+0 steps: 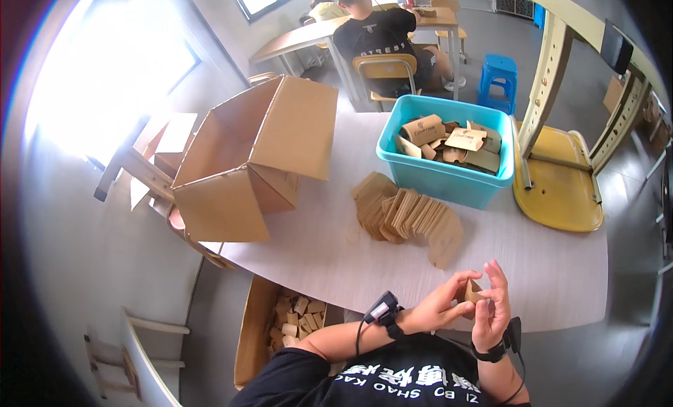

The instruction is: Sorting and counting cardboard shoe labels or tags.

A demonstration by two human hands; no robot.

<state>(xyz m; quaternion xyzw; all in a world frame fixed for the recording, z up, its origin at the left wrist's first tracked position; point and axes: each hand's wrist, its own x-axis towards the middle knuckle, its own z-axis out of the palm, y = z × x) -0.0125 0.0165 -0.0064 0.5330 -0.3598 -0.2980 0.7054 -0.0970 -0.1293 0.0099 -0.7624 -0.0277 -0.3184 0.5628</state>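
Between my two hands is a small brown cardboard pillow box point(472, 292), partly hidden by the fingers. My left hand point(449, 300) grips its left side with thumb and fingers. On its other side, my right hand point(494, 305) pinches it, the fingers pointing up. Beyond them on the table lies a fanned row of flat brown cardboard blanks point(410, 214). Behind that row stands a turquoise plastic bin point(449, 179), heaped with folded pillow boxes point(466, 138) in brown and a paler shade. Both wrists wear black straps with small devices.
A large open carton point(231, 147) with flaps out stands on the table's left point(315, 256). Below the near edge, another carton point(250, 337) holds many small folded boxes. An upturned yellow chair point(561, 190) rests at right. Beyond are a blue stool point(498, 81) and a seated person point(378, 39).
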